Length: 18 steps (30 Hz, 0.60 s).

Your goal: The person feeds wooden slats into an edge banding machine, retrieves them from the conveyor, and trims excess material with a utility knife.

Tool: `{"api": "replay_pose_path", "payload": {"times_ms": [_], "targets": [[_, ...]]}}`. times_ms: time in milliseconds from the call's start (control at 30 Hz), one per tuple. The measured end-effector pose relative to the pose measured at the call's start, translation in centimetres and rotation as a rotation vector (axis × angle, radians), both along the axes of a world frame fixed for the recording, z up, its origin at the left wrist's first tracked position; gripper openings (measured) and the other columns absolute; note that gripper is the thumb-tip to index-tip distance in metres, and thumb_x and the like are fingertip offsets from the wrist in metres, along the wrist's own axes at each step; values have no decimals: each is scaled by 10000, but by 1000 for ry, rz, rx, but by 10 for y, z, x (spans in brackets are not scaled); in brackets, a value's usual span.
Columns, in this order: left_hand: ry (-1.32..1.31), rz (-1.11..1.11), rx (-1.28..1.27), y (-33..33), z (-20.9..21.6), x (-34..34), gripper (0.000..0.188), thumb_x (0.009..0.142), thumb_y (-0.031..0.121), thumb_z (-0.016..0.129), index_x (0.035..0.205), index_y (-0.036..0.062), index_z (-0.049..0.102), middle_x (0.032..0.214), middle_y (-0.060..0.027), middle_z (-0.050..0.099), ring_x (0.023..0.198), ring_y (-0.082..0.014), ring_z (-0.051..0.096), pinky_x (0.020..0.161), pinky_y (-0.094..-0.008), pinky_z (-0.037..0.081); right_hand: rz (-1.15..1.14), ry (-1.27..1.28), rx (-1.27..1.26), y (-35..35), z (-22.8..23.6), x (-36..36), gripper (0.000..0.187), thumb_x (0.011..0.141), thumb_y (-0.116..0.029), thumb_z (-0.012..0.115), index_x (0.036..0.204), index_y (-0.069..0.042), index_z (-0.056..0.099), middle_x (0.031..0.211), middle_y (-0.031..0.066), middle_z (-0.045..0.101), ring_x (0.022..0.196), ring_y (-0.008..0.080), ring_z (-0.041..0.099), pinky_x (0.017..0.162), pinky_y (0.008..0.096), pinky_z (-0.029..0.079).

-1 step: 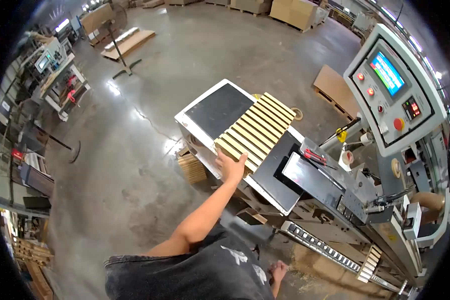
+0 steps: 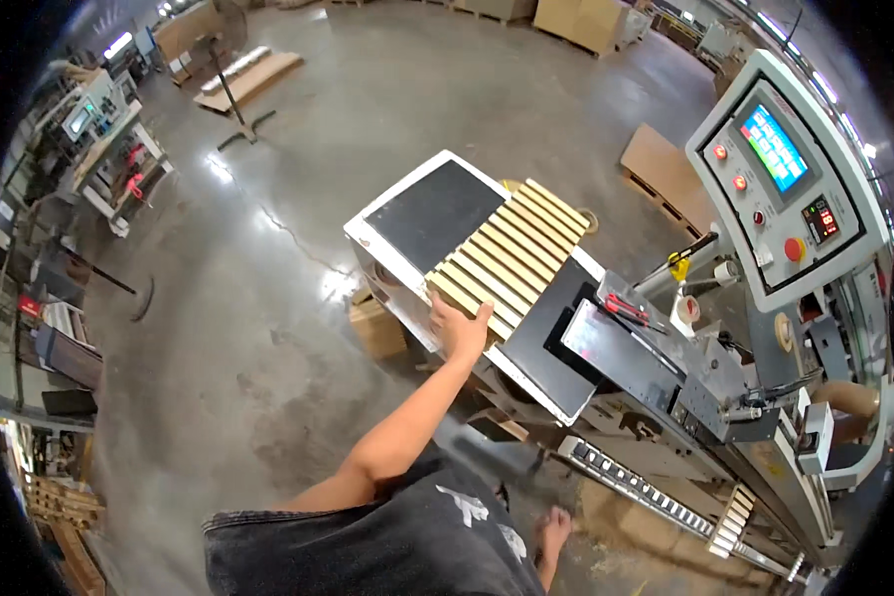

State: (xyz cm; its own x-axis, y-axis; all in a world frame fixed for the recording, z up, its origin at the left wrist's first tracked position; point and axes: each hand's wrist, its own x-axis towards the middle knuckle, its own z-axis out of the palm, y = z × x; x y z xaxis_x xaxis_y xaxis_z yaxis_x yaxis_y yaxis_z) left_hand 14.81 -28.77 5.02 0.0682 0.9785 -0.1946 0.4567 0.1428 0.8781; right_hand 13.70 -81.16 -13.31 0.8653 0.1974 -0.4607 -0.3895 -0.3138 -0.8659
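A row of pale wooden strips [image 2: 512, 253] lies side by side across the black top of a white-edged machine table [image 2: 437, 214]. My left hand [image 2: 460, 330] grips the near-left ends of the strips, thumb and fingers spread along the row and pressed to it. Its fingertips are partly hidden by the strips' edge. Low beside my body hangs my right hand [image 2: 554, 531], its fingers curled in and slightly blurred. Nothing shows in it, and it touches nothing.
At right a control panel [image 2: 790, 179] with a lit screen and buttons overhangs the machine. A phone-like slab [image 2: 591, 343] and a red-handled cutter [image 2: 626, 310] lie beside the strips. Below runs a rail [image 2: 646, 487] bearing a short set of strips [image 2: 732, 519]. A cardboard box [image 2: 377, 323] stands under the table.
The view has shifted very slightly. My right hand has moved a little and its fingers look more curled. My left hand keeps its place on the strips.
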Motion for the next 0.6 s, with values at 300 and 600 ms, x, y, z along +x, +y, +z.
{"api": "replay_pose_path", "payload": {"times_ms": [300,600], "targets": [[-475,-147,-75,22,-16,-52,912,885,150,685,1502,14,27,1407,-244,398,1263,-310,469,1060,-418,380,338,-120,-121,239,135,-1,276,994,-254,580,1125,-12,564,917,72,640,759,120,604,626,266,497],[-896,-149,-406,47,30,-150,812,874,59,674,1485,107,142,1156,-159,606,963,-220,656,695,-331,584,464,-32,95,341,170,-33,310,992,-245,563,1207,-24,535,895,109,694,644,122,606,579,262,480]]}}
